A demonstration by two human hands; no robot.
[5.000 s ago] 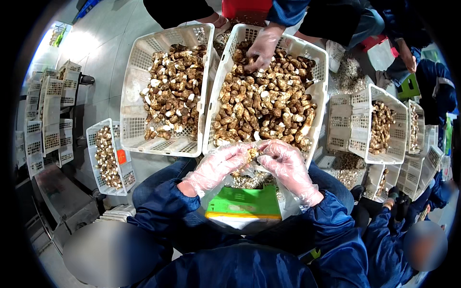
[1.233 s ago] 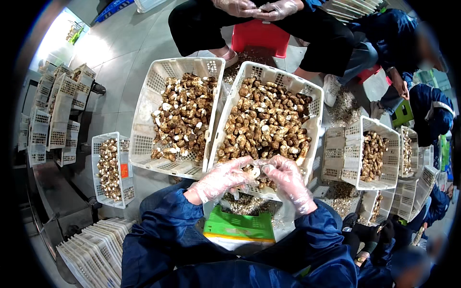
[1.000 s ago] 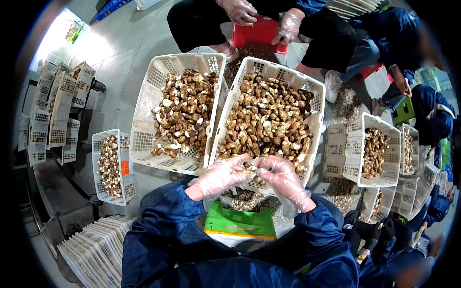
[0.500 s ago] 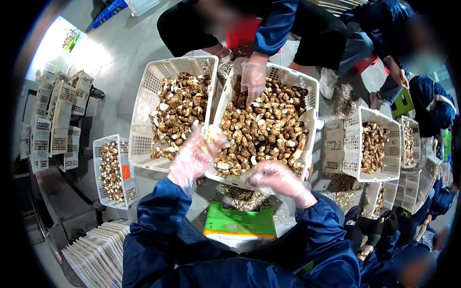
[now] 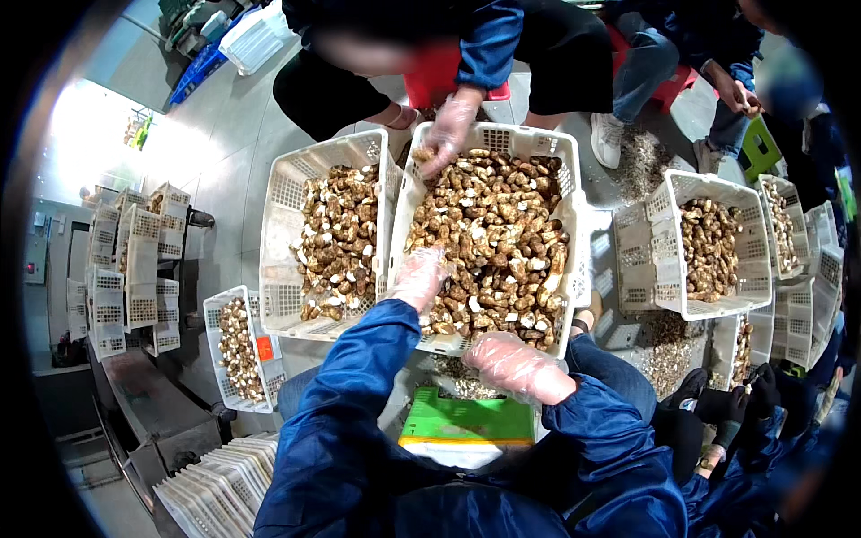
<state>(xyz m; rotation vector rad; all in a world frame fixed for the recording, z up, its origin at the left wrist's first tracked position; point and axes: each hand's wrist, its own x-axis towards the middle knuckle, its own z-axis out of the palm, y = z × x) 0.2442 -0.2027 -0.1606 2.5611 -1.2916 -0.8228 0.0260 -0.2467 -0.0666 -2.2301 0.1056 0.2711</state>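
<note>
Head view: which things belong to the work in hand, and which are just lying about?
Part of the work:
left hand, over the mushrooms
central white crate
right hand, by its near edge

Apparently just lying about:
stacked white crates, lower left
blue plastic item, upper left

Gloves (image 5: 513, 363): thin clear plastic, glossy, wrinkled
Sleeves (image 5: 354, 381): blue cloth, smooth with a sheen
Crates (image 5: 280, 260): perforated white plastic, mostly matt
Brown-and-white pieces (image 5: 493, 235): rough, mottled skin
Green box (image 5: 471, 418): smooth plastic
Jeans (image 5: 619, 381): matt denim
Floor (image 5: 238, 148): smooth tiles, shiny under light
</note>
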